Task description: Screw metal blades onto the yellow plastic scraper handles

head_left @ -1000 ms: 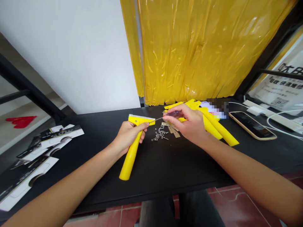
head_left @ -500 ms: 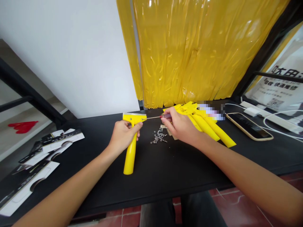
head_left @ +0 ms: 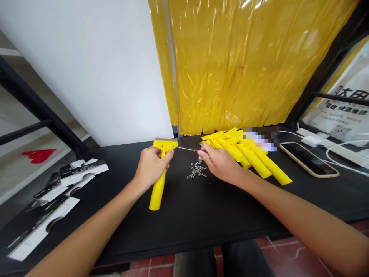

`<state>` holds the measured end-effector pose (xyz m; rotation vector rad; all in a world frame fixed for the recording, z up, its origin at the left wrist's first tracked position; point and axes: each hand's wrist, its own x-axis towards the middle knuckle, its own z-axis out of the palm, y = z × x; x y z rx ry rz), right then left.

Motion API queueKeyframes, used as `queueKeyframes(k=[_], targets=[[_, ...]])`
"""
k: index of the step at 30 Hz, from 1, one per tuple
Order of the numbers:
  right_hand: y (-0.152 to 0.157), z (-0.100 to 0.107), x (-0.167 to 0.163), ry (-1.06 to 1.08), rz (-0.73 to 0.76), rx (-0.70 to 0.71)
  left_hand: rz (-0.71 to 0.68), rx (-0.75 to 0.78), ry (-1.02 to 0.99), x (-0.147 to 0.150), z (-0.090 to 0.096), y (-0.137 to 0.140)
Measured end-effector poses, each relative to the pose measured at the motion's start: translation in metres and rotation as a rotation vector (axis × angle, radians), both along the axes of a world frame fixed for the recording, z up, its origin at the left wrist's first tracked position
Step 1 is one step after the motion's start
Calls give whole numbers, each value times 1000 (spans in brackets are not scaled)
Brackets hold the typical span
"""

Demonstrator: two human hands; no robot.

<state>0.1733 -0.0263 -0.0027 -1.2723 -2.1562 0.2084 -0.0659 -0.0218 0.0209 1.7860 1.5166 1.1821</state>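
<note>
My left hand (head_left: 152, 163) is closed around the neck of a yellow scraper (head_left: 158, 192), whose wide head with a clear-looking strip along its top points away from me. Two small screws show in that head. In my right hand (head_left: 220, 161) is a screwdriver (head_left: 186, 148), gripped by its reddish handle, most of which my fingers hide. Its thin shaft runs left, and the tip meets the right-hand screw on the scraper head. Between the hands, small loose screws and nuts (head_left: 197, 169) lie in a pile on the black table (head_left: 201, 211).
Several more yellow scraper handles (head_left: 253, 159) lie heaped beyond my right hand. Farther right are a phone (head_left: 308, 159), a white power strip (head_left: 331, 148) and white cables. Black-and-white cardboard sleeves (head_left: 43, 227) are stacked at the left. A yellow plastic curtain (head_left: 230, 69) hangs behind the table.
The view has shifted slightly. The screwdriver's tip stays at the right-hand screw, while my right hand has turned around the handle and its fingers sit differently. The left hand keeps its hold.
</note>
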Motion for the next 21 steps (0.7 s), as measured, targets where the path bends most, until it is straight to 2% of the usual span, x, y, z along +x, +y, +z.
queueKeyframes(k=[3,9,15,21], targets=[[0,1,0,-9,12,-34,2,-4,68,-1,0,0],[-2,3,1,173,19,-39,-1,0,175,2,1,-2],[4,1,3,19,-32,9,-58,-46,119,5,-2,-5],[-3,4,-2,109,-82,-76,-38,-44,137,2,-8,1]])
